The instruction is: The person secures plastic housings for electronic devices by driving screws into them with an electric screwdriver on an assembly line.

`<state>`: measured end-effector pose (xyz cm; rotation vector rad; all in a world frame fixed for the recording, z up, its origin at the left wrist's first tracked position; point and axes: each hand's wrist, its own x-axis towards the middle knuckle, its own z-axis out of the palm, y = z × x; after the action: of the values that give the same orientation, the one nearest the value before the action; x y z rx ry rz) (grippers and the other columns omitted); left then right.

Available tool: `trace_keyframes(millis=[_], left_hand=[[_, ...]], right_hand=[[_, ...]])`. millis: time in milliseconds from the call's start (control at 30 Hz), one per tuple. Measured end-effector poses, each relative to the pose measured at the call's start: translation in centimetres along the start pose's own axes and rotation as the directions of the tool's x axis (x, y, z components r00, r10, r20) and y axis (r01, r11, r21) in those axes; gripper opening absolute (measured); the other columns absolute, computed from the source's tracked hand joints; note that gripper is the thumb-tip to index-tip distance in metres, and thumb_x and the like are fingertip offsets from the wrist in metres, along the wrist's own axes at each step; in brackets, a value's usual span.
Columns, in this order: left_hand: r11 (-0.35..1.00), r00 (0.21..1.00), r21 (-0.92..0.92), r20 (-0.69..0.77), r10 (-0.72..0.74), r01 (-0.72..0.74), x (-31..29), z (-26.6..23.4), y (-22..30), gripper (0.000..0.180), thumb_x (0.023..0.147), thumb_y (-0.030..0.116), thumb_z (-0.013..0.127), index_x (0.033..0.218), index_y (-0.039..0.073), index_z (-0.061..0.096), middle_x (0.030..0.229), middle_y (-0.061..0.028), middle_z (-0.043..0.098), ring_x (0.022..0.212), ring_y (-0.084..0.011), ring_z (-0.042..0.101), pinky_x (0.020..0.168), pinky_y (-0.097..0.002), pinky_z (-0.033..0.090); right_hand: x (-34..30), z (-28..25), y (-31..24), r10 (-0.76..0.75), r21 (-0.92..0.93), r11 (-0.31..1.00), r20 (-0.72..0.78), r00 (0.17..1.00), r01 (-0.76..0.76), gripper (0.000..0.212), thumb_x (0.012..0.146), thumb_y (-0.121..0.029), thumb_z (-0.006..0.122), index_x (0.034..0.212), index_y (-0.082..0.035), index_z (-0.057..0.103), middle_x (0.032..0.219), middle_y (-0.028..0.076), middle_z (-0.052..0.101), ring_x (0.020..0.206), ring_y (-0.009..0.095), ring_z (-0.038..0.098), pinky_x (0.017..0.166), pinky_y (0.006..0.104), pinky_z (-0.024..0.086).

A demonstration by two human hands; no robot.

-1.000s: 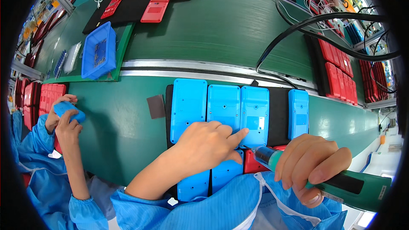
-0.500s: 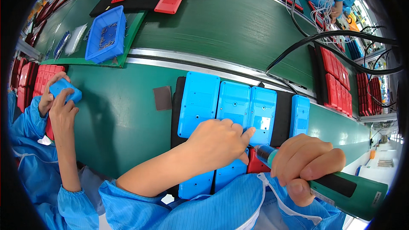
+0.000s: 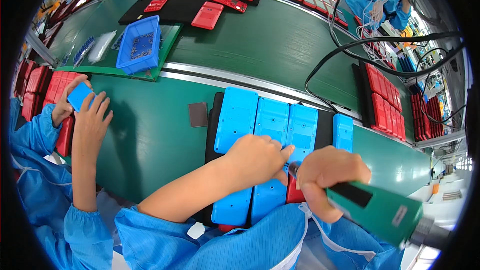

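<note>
Over blue casing (image 3: 273,116) edges, left hand (image 3: 259,160)

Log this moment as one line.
left hand: over blue casings | right hand: gripping green power screwdriver | nearby: red casing, blue parts tray

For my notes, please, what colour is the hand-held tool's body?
The tool's body is mostly green, best in head view.

The driver (image 3: 382,212) in the right hand (image 3: 329,175) now stands steeper, and the co-worker's nearer hand (image 3: 89,116) spreads its fingers.
</note>
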<state>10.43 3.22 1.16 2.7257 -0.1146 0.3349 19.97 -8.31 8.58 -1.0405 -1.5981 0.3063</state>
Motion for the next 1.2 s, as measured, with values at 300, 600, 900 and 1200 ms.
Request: trace_keyframes(millis=[300, 600, 900, 1200], left_hand=[[-0.116, 0.775, -0.980, 0.200, -0.600, 0.163, -5.1, -1.9, -0.2, 0.025, 0.085, 0.017, 0.054, 0.105, 0.002, 0.054, 0.075, -0.0063, 0.059, 0.067, -0.0143, 0.054, 0.057, -0.0241, 0.040], [-0.361, 0.562, -0.846, 0.090, -0.822, -0.393, -8.5, -1.7, -1.1, 0.030, 0.086, 0.002, 0.047, 0.115, -0.007, 0.042, 0.115, -0.0205, 0.050, 0.100, -0.0230, 0.056, 0.083, -0.0272, 0.050], [-0.585, 0.585, -0.682, 0.277, -0.762, -0.440, -8.7, -2.0, -0.5, 0.028, 0.091, 0.028, 0.043, 0.088, 0.003, 0.055, 0.054, 0.0026, 0.037, 0.043, -0.0060, 0.031, 0.038, -0.0172, 0.027], [-0.477, 0.689, -0.869, 0.266, -0.674, -0.131, -4.9, -3.0, 0.6, 0.019, 0.091, 0.016, 0.044, 0.098, 0.001, 0.054, 0.083, -0.0099, 0.058, 0.061, -0.0097, 0.049, 0.047, -0.0161, 0.034]], right_hand=[[-1.0, -3.0, -2.5, 0.208, 0.340, 0.939, -0.463, 0.862, -0.045, 0.024, 0.077, -0.008, 0.058, 0.088, -0.008, 0.036, 0.055, 0.003, 0.044, 0.041, 0.011, 0.043, 0.039, 0.0239, 0.038], [-2.2, -3.9, -4.0, 0.327, 0.422, 0.902, -0.525, 0.786, -0.093, 0.021, 0.082, -0.012, 0.054, 0.087, -0.007, 0.034, 0.050, 0.001, 0.037, 0.036, 0.010, 0.036, 0.035, 0.0238, 0.034], [-1.8, -5.1, -4.2, 0.227, 0.321, 0.946, -0.534, 0.814, -0.054, 0.024, 0.082, -0.016, 0.058, 0.087, -0.009, 0.036, 0.051, 0.001, 0.041, 0.039, 0.012, 0.041, 0.039, 0.0263, 0.038], [-2.1, -6.6, -3.9, 0.216, 0.301, 0.953, -0.577, 0.788, -0.041, 0.027, 0.081, -0.019, 0.061, 0.086, -0.010, 0.036, 0.051, 0.002, 0.043, 0.040, 0.013, 0.045, 0.040, 0.0274, 0.040]])
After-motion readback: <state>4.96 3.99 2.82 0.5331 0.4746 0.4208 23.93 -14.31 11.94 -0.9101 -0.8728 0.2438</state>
